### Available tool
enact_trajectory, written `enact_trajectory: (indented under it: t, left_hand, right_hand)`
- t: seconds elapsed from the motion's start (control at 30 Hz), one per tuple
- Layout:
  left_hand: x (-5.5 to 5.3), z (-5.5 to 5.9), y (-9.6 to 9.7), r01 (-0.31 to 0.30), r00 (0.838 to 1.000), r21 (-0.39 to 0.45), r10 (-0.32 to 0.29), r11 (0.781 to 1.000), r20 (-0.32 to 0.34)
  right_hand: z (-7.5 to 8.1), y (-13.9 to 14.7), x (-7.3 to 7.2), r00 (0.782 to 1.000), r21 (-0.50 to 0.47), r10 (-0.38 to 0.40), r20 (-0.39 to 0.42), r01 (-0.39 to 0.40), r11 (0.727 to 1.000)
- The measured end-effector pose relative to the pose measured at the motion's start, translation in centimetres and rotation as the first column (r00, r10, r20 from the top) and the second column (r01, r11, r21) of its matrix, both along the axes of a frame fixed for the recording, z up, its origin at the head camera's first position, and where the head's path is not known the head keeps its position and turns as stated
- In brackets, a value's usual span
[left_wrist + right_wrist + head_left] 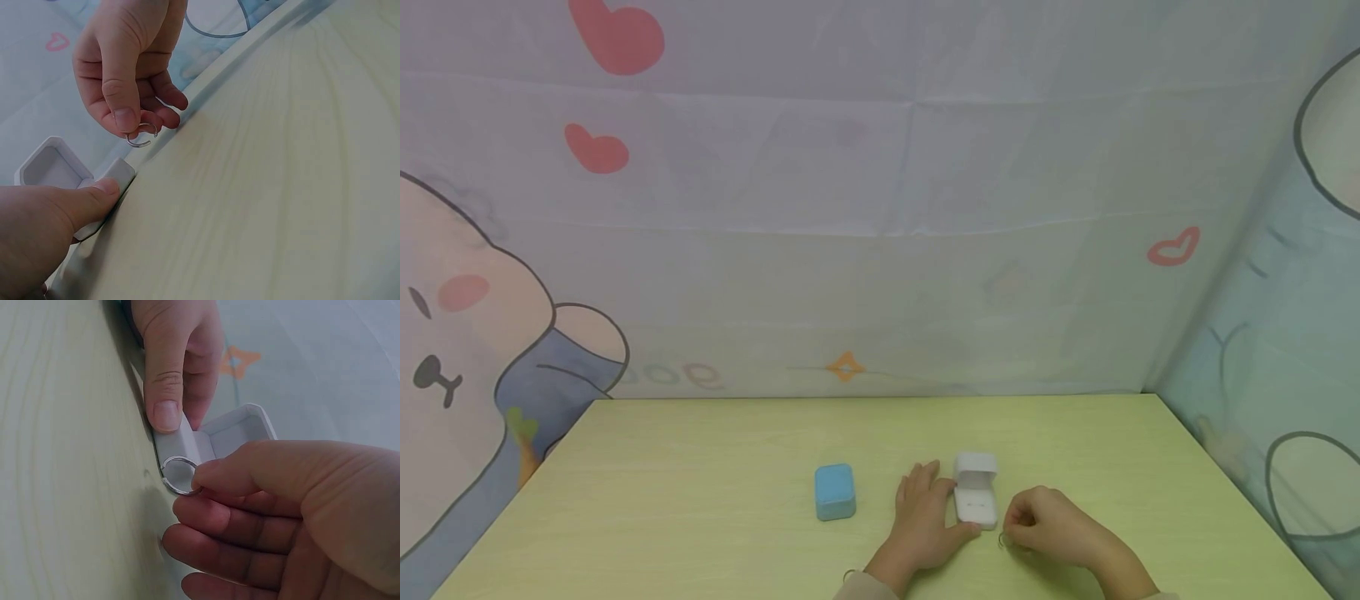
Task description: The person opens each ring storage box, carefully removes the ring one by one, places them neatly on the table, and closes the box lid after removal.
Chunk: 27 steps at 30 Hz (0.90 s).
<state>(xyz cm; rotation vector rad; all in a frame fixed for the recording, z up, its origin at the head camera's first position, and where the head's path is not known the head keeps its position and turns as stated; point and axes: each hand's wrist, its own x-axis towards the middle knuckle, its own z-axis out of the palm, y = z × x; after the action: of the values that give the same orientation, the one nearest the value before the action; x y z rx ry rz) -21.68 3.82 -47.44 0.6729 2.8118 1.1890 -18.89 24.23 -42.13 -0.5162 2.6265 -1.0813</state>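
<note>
A small white ring box (976,507) stands on the table with its lid (976,463) raised at the back. My left hand (922,518) holds it from the left, thumb at the front edge and fingers along the side and back. Just to the right of the box, my right hand (1051,527) pinches a thin silver ring (181,476) between thumb and index finger. The ring has a gap in its band and hangs near the box's front right corner. In the right wrist view, the other fingers (215,547) of that hand are loosely bent.
A light blue box (835,492) with rounded corners sits to the left of my left hand. The pale wooden table (700,483) ends at a printed cloth backdrop (850,292), and another cloth panel (1262,333) borders its right side.
</note>
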Motion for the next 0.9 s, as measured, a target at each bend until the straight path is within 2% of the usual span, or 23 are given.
enact_trajectory:
  t: [0.47, 0.9]
  left_hand:
    - [-0.11, -0.22, 0.03, -0.005, 1.000, 0.001, 0.005, 1.000, -0.004]
    - [-0.09, -0.09, -0.02, -0.002, 1.000, 0.003, 0.002, 1.000, -0.009]
  right_hand:
    - [0.12, -0.16, 0.12, 1.000, 0.017, 0.011, -0.019, -0.011, 1.000]
    - [-0.06, -0.31, 0.09, 1.000, 0.017, 0.008, 0.009, -0.009, 1.000]
